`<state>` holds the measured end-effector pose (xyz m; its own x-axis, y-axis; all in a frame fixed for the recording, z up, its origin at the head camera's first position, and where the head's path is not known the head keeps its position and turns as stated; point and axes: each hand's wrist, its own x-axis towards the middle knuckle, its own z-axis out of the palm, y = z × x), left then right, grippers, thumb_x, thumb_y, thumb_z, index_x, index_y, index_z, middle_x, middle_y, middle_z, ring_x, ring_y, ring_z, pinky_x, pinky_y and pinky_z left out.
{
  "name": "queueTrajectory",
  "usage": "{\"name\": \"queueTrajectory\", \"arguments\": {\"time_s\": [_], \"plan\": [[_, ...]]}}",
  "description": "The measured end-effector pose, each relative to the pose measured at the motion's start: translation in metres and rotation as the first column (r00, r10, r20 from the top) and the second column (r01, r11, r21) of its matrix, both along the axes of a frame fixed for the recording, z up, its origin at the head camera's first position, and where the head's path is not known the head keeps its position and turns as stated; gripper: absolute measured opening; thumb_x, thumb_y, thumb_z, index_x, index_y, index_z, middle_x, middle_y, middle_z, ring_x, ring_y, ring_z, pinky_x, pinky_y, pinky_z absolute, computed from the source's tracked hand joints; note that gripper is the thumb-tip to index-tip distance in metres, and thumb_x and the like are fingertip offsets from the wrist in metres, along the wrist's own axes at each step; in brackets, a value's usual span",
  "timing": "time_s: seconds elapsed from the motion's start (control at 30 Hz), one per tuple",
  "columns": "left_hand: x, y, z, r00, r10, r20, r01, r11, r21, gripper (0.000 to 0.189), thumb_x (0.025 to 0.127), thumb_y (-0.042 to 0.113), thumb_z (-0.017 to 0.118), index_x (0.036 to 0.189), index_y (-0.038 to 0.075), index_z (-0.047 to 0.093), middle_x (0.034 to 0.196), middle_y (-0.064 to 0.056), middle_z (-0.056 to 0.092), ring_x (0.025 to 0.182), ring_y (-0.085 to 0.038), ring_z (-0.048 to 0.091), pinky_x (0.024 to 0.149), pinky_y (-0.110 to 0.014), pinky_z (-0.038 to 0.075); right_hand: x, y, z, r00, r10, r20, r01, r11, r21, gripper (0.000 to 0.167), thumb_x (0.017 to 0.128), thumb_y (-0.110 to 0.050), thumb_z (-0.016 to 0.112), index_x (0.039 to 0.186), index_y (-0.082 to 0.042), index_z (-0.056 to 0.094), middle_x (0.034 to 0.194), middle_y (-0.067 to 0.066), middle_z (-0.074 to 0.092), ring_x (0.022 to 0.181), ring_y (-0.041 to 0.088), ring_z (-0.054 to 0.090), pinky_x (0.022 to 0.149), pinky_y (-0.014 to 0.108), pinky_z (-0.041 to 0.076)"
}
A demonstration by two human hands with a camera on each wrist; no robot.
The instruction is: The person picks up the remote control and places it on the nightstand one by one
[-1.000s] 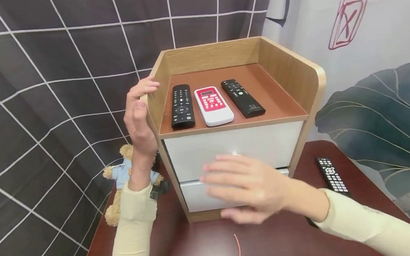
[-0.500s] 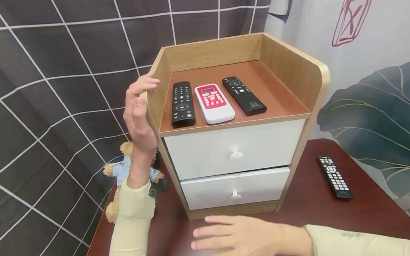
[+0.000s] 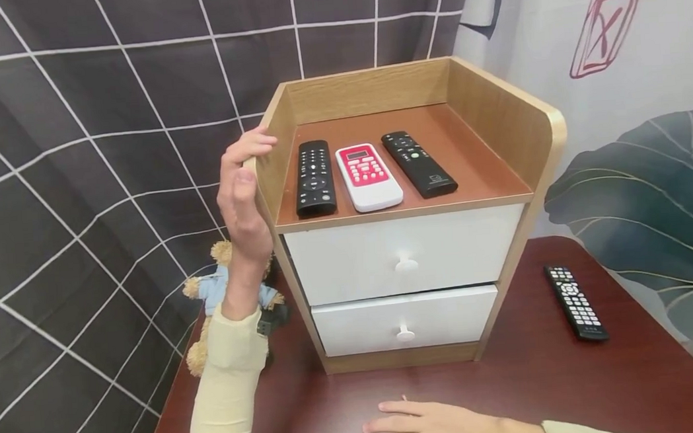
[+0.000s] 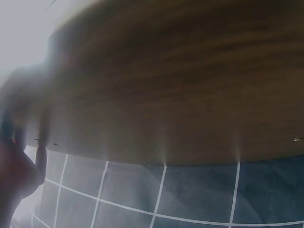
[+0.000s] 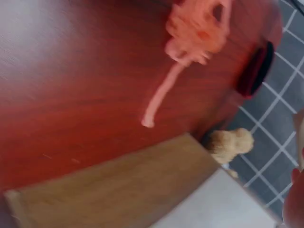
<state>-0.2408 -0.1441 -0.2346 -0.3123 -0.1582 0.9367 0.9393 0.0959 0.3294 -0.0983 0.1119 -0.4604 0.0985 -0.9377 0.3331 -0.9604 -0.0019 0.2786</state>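
My left hand [image 3: 244, 196] grips the left side panel of a small wooden drawer cabinet [image 3: 486, 115], its fingers over the panel's edge. In the left wrist view the panel's brown underside or outer face [image 4: 166, 95] fills most of the picture. Low in the head view, my right hand [image 3: 437, 428] reaches over the table with straight fingers and holds nothing visible. Near it, a tangled coral cord [image 5: 197, 31] lies on the table in the right wrist view. Both white drawers, an upper drawer [image 3: 349, 259] and a lower drawer [image 3: 353, 325], have round knobs.
On the cabinet top lie a black remote [image 3: 314, 179], a red-and-white remote [image 3: 370, 177] and another black remote [image 3: 419, 164]. One more remote [image 3: 576, 303] is on the dark red table [image 3: 530, 391] at right. Behind my left arm sits a teddy bear [image 3: 212, 287].
My right hand has drawn away from the drawer fronts, down toward the near part of the table, uncovering both knobs. My left hand keeps its place on the side panel.
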Motion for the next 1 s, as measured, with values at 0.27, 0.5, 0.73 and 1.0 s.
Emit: {"name": "queueTrajectory", "arguments": {"time_s": [0.27,0.5,0.73,1.0], "plan": [[0.0,0.0,0.003,1.0,-0.001,0.007,0.001,1.0,-0.013,0.047,0.089,0.025,0.033,0.108,-0.011,0.058,0.121,-0.027,0.06,0.127,-0.029,0.053,0.114,-0.044,0.034,-0.005,0.038,-0.047,0.997,-0.018,-0.081,0.009,0.994,-0.108,0.057,0.101,-0.035,0.043,0.147,-0.002,0.044,0.146,0.007,0.053,0.141,0.017,0.044,0.125,0.035,0.019],[0.003,0.0,0.0,1.0,0.002,0.013,-0.002,1.0,-0.004,0.046,0.09,0.024,0.033,0.107,-0.011,0.058,0.121,-0.026,0.06,0.128,-0.03,0.053,0.113,-0.044,0.035,-0.012,0.076,-0.057,0.998,-0.053,-0.035,0.045,0.981,-0.187,0.052,0.102,-0.044,0.043,0.136,-0.007,0.058,0.137,0.013,0.06,0.138,0.028,0.046,0.125,0.041,0.02],[0.002,0.001,-0.001,1.0,0.0,0.018,0.0,1.0,0.005,0.047,0.09,0.025,0.033,0.108,-0.009,0.059,0.122,-0.025,0.06,0.129,-0.03,0.052,0.114,-0.045,0.033,-0.021,0.139,-0.065,0.952,-0.25,0.179,0.286,0.934,-0.213,0.061,0.094,-0.048,0.06,0.135,-0.003,0.06,0.139,0.017,0.059,0.138,0.026,0.045,0.125,0.032,0.014],[0.0,0.001,-0.001,1.0,-0.002,0.013,0.002,1.0,0.004,0.049,0.09,0.028,0.034,0.108,-0.01,0.058,0.121,-0.027,0.06,0.128,-0.029,0.052,0.113,-0.044,0.034,-0.047,0.193,-0.077,0.884,-0.419,0.207,0.464,0.839,-0.283,0.053,0.097,-0.046,0.054,0.128,-0.004,0.065,0.132,0.016,0.063,0.124,0.028,0.053,0.124,0.029,0.018]]}}
